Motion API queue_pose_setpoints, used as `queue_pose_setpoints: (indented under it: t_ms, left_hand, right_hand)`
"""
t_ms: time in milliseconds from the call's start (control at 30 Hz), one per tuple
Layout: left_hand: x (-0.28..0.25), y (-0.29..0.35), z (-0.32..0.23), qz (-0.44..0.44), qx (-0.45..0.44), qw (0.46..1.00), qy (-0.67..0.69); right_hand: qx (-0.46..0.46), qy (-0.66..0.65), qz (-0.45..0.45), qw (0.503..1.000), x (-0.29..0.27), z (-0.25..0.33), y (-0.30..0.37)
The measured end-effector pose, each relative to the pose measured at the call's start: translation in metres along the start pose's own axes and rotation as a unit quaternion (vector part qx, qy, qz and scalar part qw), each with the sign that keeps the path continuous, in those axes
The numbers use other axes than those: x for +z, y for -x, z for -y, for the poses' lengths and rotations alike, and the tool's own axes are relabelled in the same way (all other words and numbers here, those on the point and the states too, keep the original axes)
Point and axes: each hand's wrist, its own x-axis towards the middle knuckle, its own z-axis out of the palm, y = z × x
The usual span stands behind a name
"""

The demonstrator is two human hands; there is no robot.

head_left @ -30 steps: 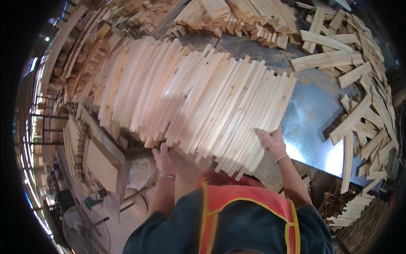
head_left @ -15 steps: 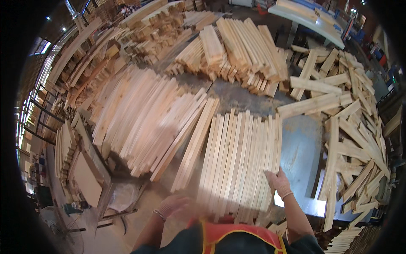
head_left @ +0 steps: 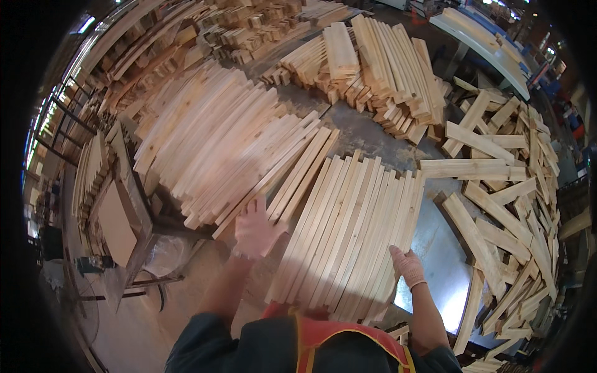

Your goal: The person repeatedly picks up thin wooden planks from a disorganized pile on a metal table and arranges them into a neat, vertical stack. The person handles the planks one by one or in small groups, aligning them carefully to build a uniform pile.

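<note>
A row of pale wooden slats (head_left: 339,239) lies side by side in front of me, their near ends close to my apron. My right hand (head_left: 408,266), in a light knit glove, grips the right edge of this row, thumb on top. My left hand (head_left: 256,231), also gloved, is stretched out with fingers apart at the near ends of a few narrow slats (head_left: 305,177). These slats lie slanted between the row and a wide pile of planks (head_left: 211,140) on the left. Whether the left fingertips touch the wood I cannot tell.
Loose, crossed boards (head_left: 491,217) lie heaped on the right, beside a shiny metal surface (head_left: 432,248). A stack of thicker boards (head_left: 395,68) stands at the far side. Brown panels (head_left: 117,224) lean at the left. More lumber (head_left: 261,34) fills the back.
My left hand has moved forward, from beside my apron to the ends of the slanted slats. My right hand stays on the row's right edge. The view has shifted, and the row now leans more.
</note>
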Motion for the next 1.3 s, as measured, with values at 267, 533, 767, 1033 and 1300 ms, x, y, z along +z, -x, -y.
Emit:
queue_pose_setpoints:
  t_ms: [267,533,767,1033,1300]
  left_hand:
    - [0.015,-0.001,0.013,0.256,-0.054,0.962,0.084]
    - [0.110,0.003,0.048,0.247,-0.189,0.841,0.442]
    - [0.056,0.006,0.015,0.278,-0.060,0.754,0.592]
    - [-0.037,-0.091,-0.035,0.230,0.036,0.918,0.323]
    - [-0.230,-0.399,-0.145,0.301,0.310,0.802,0.414]
  right_hand:
    - [-0.048,-0.067,0.022,0.996,0.003,-0.023,-0.017]
    - [-0.016,0.003,0.063,0.998,-0.011,0.008,-0.007]
    - [-0.010,-0.279,0.052,0.959,0.000,-0.023,-0.009]
    - [-0.014,-0.459,-0.035,0.888,-0.004,0.007,-0.013]
    - [-0.153,-0.540,-0.129,0.818,-0.061,0.209,-0.091]
